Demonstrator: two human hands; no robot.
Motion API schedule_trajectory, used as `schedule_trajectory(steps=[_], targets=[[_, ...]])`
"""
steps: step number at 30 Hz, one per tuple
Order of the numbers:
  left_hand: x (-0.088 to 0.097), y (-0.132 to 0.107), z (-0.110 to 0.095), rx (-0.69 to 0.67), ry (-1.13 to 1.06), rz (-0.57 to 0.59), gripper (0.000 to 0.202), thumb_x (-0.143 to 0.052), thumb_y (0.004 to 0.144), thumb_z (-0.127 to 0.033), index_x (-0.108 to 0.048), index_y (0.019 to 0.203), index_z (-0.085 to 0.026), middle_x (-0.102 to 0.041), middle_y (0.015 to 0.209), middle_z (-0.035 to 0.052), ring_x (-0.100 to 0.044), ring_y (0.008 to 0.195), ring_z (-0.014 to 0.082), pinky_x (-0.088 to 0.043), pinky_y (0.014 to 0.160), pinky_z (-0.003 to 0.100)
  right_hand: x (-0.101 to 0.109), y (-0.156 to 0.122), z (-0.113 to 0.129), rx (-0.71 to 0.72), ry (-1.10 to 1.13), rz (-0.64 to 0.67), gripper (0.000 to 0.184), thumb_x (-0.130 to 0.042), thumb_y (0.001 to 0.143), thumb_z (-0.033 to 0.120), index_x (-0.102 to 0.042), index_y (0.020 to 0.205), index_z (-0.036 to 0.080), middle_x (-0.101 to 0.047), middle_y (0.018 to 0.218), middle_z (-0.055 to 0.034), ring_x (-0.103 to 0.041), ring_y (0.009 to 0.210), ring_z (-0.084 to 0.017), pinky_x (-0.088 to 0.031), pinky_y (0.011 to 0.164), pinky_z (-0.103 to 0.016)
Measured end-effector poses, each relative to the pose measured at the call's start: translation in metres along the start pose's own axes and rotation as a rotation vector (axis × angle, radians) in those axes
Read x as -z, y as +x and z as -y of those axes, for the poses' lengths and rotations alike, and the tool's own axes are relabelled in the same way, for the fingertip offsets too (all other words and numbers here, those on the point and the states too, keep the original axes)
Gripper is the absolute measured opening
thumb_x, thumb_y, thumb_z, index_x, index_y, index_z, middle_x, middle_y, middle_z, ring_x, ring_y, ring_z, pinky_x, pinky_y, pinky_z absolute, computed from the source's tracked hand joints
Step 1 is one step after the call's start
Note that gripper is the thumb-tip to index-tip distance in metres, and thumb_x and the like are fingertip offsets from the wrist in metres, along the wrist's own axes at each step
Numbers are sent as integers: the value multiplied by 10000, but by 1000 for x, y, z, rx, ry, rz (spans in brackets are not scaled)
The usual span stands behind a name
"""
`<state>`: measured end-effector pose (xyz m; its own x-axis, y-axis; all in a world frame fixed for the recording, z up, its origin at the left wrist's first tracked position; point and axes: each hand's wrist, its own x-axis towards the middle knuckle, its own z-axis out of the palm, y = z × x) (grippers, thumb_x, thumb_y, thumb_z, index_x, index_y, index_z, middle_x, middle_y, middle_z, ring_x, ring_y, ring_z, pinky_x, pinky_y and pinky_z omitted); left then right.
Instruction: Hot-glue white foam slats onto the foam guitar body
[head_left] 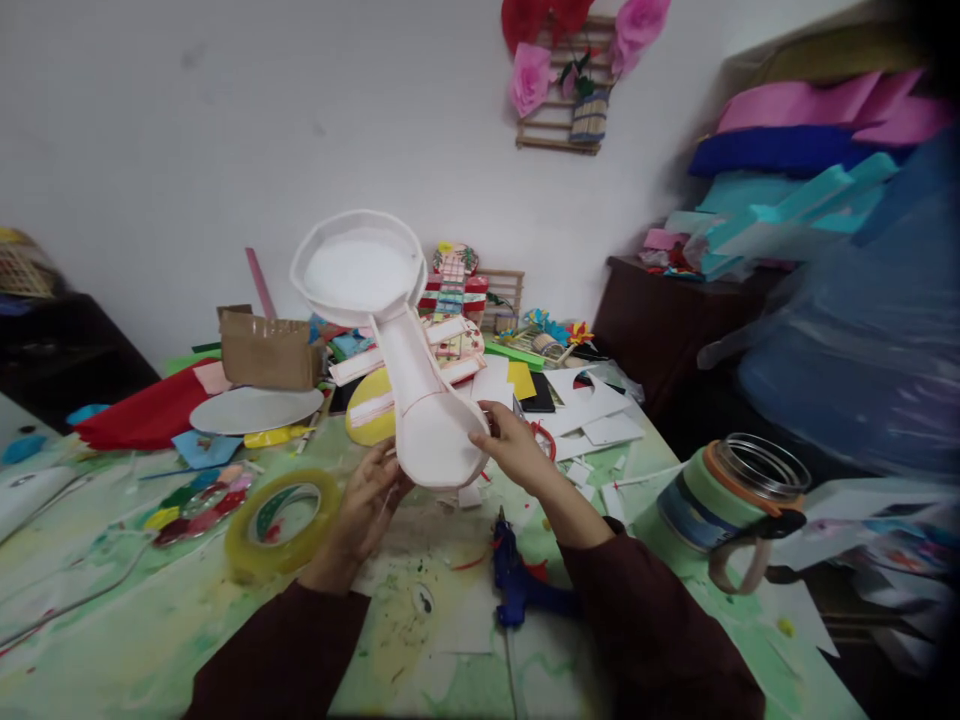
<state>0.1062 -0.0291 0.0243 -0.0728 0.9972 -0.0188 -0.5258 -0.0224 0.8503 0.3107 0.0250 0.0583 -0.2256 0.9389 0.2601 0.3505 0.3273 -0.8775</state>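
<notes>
A white craft-board model (pixel 427 400) with a raised rim is held up over the table, tilted towards me. It has a wide many-sided top, a narrow neck and a rounded lower end. My left hand (pixel 367 505) grips the lower left edge, its fingertips partly hidden. On the lower right rim, my right hand (pixel 514 445) pinches the wall between thumb and fingers. Beneath my right forearm lies a blue hot glue gun (pixel 514 575). A roll of clear yellowish tape (pixel 240 535) rests beside my left wrist.
White board scraps (pixel 600 410) lie at the right, near a green wide-mouthed bottle (pixel 701 500). Behind the model stand a cardboard box (pixel 270 350), a white oval piece (pixel 255 410) and red material (pixel 150 405). Foam sheets (pixel 795 110) are stacked on a dark cabinet (pixel 637 310).
</notes>
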Motion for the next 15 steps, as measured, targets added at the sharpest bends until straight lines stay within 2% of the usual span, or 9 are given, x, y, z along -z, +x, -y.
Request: schedule_trajectory(steps=[5, 8, 10, 12, 15], targets=[[6, 5, 0, -44, 2, -92, 451, -821, 603, -252, -647, 1016, -206, -678, 876, 3, -600, 706, 98, -469, 582, 153, 0, 2, -3, -13, 64, 43, 410, -594, 790, 264, -552, 1180, 148, -626, 1142, -97, -588, 998, -198, -449, 891, -361], [9, 6, 1, -5, 15, -74, 431, -798, 626, -353, -659, 1009, -212, -676, 863, -3, -586, 674, 96, -478, 565, 164, -2, 4, -2, -28, 61, 42, 397, -614, 792, 261, -566, 1170, 146, -633, 1137, -96, -595, 992, -203, -457, 881, -361], [11, 6, 2, 25, 58, -58, 457, -793, 613, -427, -668, 997, -214, -683, 893, -2, -598, 706, 115, -508, 588, 188, -3, 4, 1, -22, -10, 43, 422, -641, 782, 242, -563, 1178, 120, -629, 1149, -112, -588, 1006, -212, -452, 893, -363], [11, 6, 3, 15, 131, -57, 483, -827, 567, -372, -668, 1000, -231, -686, 961, -22, -606, 763, 120, -531, 634, 189, -2, 6, 2, -2, -55, 73, 413, -660, 782, 242, -574, 1166, 114, -624, 1167, -110, -583, 1018, -203, -445, 910, -341], [11, 6, 4, -8, 250, -74, 447, -808, 596, -365, -665, 1010, -279, -683, 1046, -64, -606, 872, 124, -536, 668, 157, 0, 9, 2, -8, -56, 61, 496, -683, 784, 363, -553, 1209, 142, -614, 1203, -98, -579, 1043, -198, -451, 905, -317]])
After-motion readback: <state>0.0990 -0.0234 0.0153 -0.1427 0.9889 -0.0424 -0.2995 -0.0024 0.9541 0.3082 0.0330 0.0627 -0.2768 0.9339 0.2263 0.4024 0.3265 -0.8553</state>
